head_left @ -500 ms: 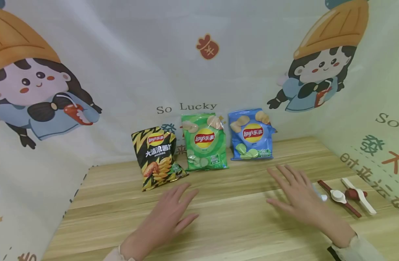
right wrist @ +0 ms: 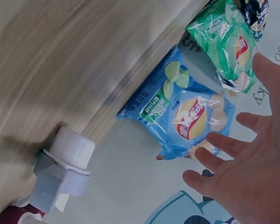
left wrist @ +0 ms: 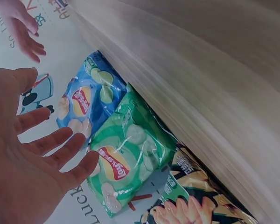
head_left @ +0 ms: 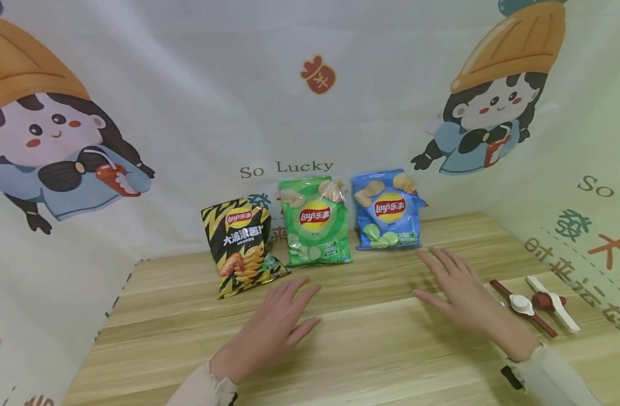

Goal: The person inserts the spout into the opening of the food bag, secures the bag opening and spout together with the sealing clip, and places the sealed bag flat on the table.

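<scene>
Three chip bags stand upright along the back of the wooden table: a black and yellow bag (head_left: 243, 248) on the left, a green bag (head_left: 316, 221) in the middle, a blue bag (head_left: 388, 210) on the right. My left hand (head_left: 274, 327) is over the table in front of the black and green bags, fingers spread and holding nothing. My right hand (head_left: 462, 296), also empty with fingers apart, is in front and to the right of the blue bag. Both palms show in the wrist views, the left hand (left wrist: 37, 154) and the right hand (right wrist: 247, 163).
To the right of my right hand lie a dark red strap with a white round piece (head_left: 522, 304) and a white strap with a dark red piece (head_left: 553, 303). A pale, block-like object (right wrist: 67, 158) shows in the right wrist view. Printed cloth (head_left: 213, 113) hangs behind the table.
My left hand has moved right and slightly forward. My right hand has shifted a little forward, and the head view has turned slightly. The bags have stayed in place.
</scene>
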Demonstrator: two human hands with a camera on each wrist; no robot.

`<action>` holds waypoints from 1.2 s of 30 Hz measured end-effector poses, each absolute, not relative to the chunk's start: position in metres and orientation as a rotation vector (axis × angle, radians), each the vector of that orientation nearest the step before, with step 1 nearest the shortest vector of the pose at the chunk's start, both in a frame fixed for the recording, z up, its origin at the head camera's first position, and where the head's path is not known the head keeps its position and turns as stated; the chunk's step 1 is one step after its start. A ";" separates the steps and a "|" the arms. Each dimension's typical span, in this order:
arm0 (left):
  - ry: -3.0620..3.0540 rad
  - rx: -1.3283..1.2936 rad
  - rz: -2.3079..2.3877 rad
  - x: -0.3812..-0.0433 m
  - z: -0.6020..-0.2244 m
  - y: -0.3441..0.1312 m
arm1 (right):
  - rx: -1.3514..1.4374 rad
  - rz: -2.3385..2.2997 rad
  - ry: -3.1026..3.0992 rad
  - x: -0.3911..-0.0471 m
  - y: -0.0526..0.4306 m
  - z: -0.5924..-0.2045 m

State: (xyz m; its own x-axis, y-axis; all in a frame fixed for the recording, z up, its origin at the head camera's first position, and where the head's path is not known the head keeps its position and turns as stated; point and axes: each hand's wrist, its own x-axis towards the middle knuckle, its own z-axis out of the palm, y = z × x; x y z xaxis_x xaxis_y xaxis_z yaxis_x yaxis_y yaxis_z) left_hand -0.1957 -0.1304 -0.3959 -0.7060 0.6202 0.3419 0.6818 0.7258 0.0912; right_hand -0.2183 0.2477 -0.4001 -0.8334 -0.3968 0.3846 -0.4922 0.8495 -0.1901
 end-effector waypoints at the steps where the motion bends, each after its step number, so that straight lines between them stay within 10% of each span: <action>1: -2.640 -1.027 -0.299 -0.197 -0.395 -0.129 | 0.667 0.408 -2.696 -0.219 0.248 -0.399; 36: -2.616 -1.087 -0.556 -0.270 -0.399 -0.058 | 0.580 0.479 -2.765 -0.268 0.266 -0.397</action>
State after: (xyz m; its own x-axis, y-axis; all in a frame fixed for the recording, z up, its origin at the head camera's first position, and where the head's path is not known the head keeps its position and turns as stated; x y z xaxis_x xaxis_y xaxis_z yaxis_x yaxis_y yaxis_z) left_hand -0.2700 -0.0582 -0.3985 -0.6885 0.6231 0.3712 0.7202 0.6478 0.2484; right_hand -0.2681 0.2662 -0.3968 -0.8817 -0.3373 0.3298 -0.4286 0.8649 -0.2613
